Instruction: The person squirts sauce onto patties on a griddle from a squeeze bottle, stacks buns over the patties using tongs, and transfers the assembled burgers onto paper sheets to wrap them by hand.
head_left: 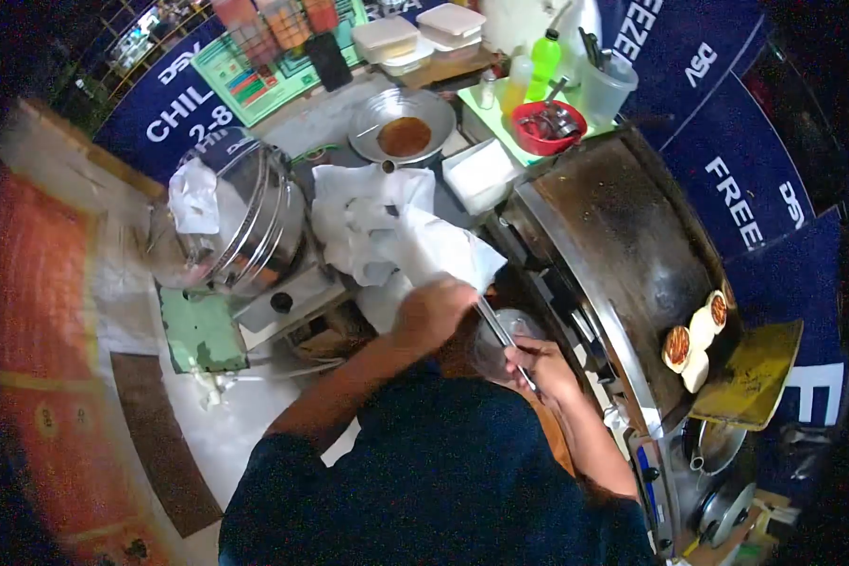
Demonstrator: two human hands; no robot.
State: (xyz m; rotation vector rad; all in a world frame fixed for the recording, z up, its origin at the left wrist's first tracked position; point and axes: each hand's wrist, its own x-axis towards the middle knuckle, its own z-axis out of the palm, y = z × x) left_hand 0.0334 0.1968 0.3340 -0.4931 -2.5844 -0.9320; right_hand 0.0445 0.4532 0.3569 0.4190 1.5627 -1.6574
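My right hand (pixel 542 368) is closed around a pair of metal tongs (pixel 502 325), which point up and left. Blurred by motion, my left hand (pixel 434 311) is closed at the lower edge of a white paper wrapper (pixel 448 250), near the tips of the tongs. What the wrapper contains, if anything, is hidden. Below the tongs sits a clear round plastic container (pixel 493 354), partly covered by my hands. More white paper (pixel 349 222) lies crumpled just beyond my left hand.
To the right, a griddle (pixel 632 217) carries bun halves (pixel 696 363), some topped with reddish-brown filling. A metal pan (pixel 363 123) with brown sauce stands at the back, near a red bowl (pixel 528 146) of utensils. A round clear-sided steamer (pixel 283 222) stands left.
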